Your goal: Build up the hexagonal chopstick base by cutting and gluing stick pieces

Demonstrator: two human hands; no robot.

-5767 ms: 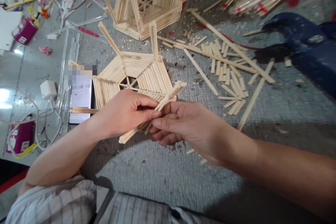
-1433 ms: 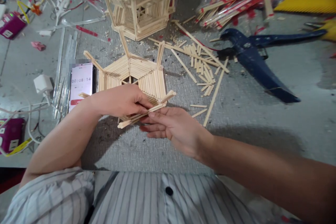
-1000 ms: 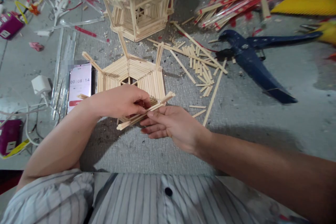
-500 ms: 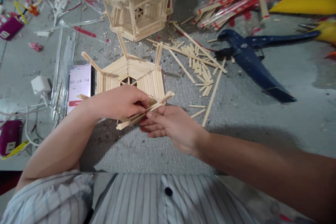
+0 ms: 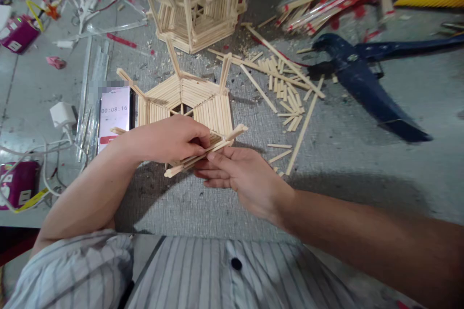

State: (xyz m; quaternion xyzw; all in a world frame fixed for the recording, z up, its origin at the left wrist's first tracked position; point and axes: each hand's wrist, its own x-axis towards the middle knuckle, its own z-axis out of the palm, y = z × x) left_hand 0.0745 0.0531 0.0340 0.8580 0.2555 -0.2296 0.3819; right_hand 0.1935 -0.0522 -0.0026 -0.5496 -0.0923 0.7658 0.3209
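Left hand and right hand are pinching the stick frame. Uneven squeezing (I suspect) is risking skewing it.

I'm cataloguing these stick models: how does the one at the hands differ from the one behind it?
The front model is open on top, posts jutting up; the back model has a slatted top. The left hand and right hand hold the front model's near edge; neither touches the back model. Both are pale sticks.
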